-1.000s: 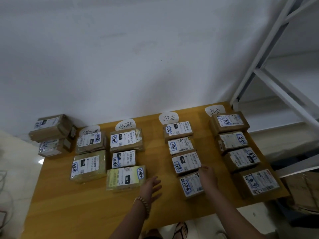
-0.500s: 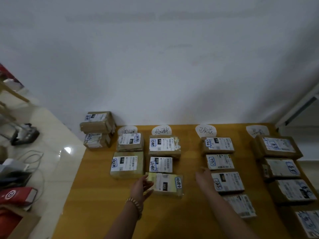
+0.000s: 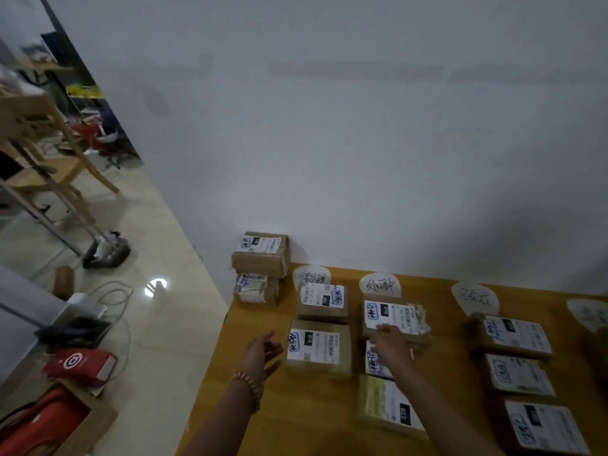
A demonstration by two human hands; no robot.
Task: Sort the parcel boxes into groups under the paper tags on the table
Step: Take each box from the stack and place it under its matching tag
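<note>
Unsorted stack of two boxes (image 3: pixel 260 268), table (image 3: pixel 296 409) far-left corner. Left hand (image 3: pixel 263 352), right hand (image 3: pixel 390 343): released, empty. Advice: lift top box alone, read label, match tag.

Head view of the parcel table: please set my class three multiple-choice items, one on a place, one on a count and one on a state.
1. Where is the stack of two boxes?
A. At the far left corner of the table, against the wall
B. On the floor
C. At the table's near edge

2. How many boxes lie in the row directly below the leftmost paper tag?
A. Five
B. Two
C. None

3. How is the left hand?
A. Closed on a box
B. Holding a pen
C. Open and empty

Answers:
1. A, the stack touches the wall at that corner.
2. B, one box lies behind the other.
3. C, its fingers are spread and hold nothing.
</note>
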